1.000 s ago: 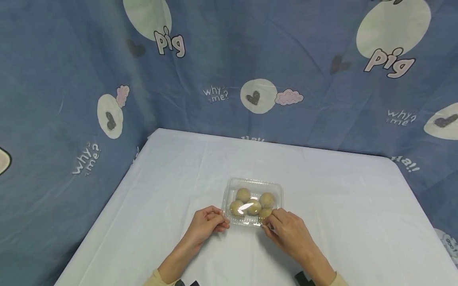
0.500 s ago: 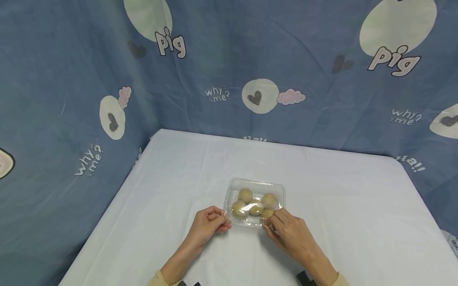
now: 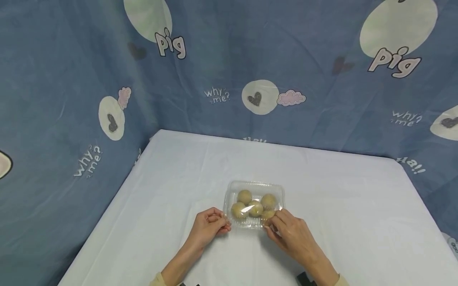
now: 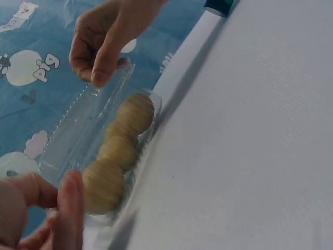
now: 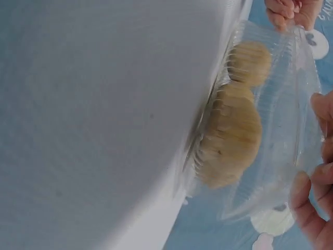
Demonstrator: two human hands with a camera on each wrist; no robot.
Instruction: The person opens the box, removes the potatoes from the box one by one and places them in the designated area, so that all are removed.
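A clear plastic clamshell box (image 3: pixel 257 185) rests on the white table in front of me. Inside it lie several round, yellowish-brown balls (image 3: pixel 255 208), possibly fruit or potatoes. My left hand (image 3: pixel 210 225) pinches the box's near left corner between thumb and fingers. At the near right corner, my right hand (image 3: pixel 290 233) pinches the rim, partly covering one ball. From the left wrist, the lid (image 4: pixel 73 125) rises above the balls, with both hands at its edge. The right wrist view shows the ribbed side wall and the transparent lid (image 5: pixel 281 125) between the hands.
A white cloth covers the table (image 3: pixel 358 206) all around the box. Blue printed fabric (image 3: pixel 200 59) hangs behind the table and along its left side. Dark straps with small black devices (image 3: pixel 305 279) sit at the wrists.
Both hands keep their grip on the near corners. The far rim of the box appears slightly lower in the head view; the view itself has shifted a little.
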